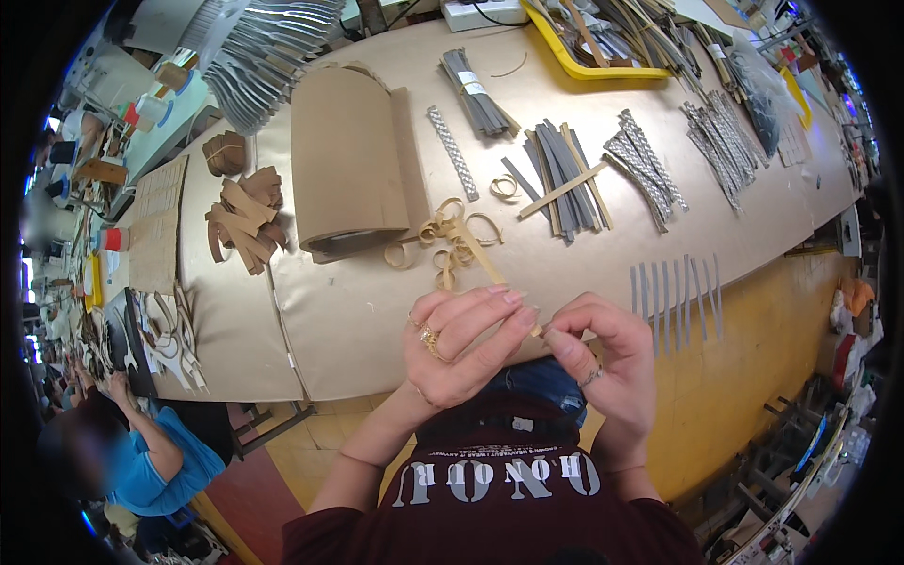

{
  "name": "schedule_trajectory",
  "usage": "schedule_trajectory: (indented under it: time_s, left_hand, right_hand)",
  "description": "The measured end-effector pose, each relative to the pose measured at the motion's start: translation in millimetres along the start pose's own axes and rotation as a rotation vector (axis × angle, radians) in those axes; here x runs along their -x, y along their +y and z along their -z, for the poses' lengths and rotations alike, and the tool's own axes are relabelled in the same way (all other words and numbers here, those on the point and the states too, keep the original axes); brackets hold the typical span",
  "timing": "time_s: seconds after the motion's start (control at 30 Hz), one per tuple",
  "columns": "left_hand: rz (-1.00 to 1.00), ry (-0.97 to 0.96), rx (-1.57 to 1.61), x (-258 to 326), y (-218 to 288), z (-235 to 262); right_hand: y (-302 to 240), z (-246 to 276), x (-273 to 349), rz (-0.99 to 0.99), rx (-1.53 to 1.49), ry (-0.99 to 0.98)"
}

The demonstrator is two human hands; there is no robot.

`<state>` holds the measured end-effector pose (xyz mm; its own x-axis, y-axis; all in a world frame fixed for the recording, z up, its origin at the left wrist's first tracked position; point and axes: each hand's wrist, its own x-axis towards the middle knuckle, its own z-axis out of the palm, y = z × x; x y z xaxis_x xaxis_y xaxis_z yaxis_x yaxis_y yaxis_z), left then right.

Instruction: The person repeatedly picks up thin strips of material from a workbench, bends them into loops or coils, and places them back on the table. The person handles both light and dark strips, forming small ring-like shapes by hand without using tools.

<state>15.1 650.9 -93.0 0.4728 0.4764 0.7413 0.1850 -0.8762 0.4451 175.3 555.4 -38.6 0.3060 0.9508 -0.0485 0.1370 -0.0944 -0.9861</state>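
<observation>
**Strip held at the tabletop edge, stock sorted by kind behind it**

The person works at the near edge of a long tabletop covered in tan paper. Both hands meet just above that edge. The left hand pinches the near end of a thin tan strip between thumb and fingertips, and the right hand closes on the same end from the other side, so each grip is clenched on the strip. The strip runs away from the hands up onto the tabletop, where its far part joins a loose tangle of curled tan strips. Holding it at the end, close to the body, appears to keep it taut and in clear sight.

Stock is laid out by type, seemingly for reach:
- A row of 7 or so grey strips lies parallel, just right of the hands.
- A crossed pile of grey and tan strips sits behind.
- Silver braided lengths lie further right, with 1 single braided band to the left.
- A large roll of brown card lies on its side.

Packaging and labels: a bundle of grey strips carries a small white band label, too small to make out. A yellow tray at the far edge holds more strips. A seated co-worker in a blue top is at lower left.
</observation>
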Motion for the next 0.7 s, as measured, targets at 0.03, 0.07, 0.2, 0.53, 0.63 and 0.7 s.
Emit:
schedule_trajectory:
  time_s: [0.03, 0.07, 0.2, 0.53, 0.63, 0.7]
  left_hand:
    - [-0.020, -0.020, -0.031, -0.3, 0.5, 0.3]
    - [-0.034, -0.026, -0.036, -0.4, 0.8, 0.3]
    - [-0.064, -0.038, -0.069, 0.2, 0.4, 0.4]
    - [-0.060, -0.067, -0.133, 3.6, 0.5, 0.0]
    - [-0.068, -0.060, -0.111, 3.1, -1.7, -3.3]
    - [-0.036, -0.043, 0.008, 1.7, -2.3, -9.4]
  right_hand:
    - [-4.6, -2.2, 2.4, -0.032, -0.043, -0.024]
    - [-6.9, -3.6, 2.3, -0.012, -0.037, -0.019]
    - [-9.4, -6.4, 1.9, -0.016, -0.088, 0.003]
    - [-5.3, -3.3, -1.0, 0.016, -0.073, -0.010]
    - [-3.6, -3.4, -1.8, 0.011, -0.058, -0.007]
    - [-1.5, -4.5, -2.9, 0.026, -0.051, 0.009]
